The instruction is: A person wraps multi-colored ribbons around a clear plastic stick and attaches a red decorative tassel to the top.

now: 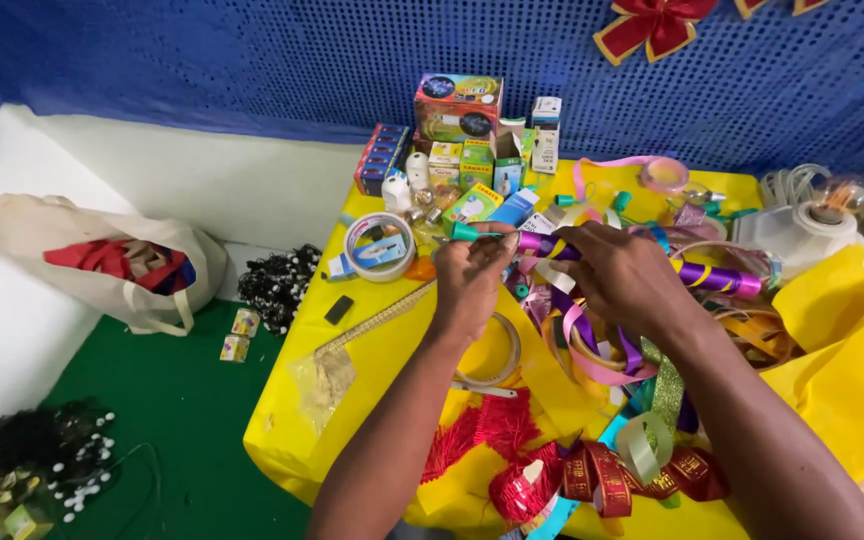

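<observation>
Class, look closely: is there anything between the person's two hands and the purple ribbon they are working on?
Nothing visible. The left hand and right hand both already touch the purple ribbon, held above the yellow table.

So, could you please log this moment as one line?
left hand: grips teal pen | right hand: holds purple ribbon | yellow table

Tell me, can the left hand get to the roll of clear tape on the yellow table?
Probably yes. The left hand sits close beside the tape roll, with only bare yellow table between them, though its fingers are pinching purple ribbon.
</observation>
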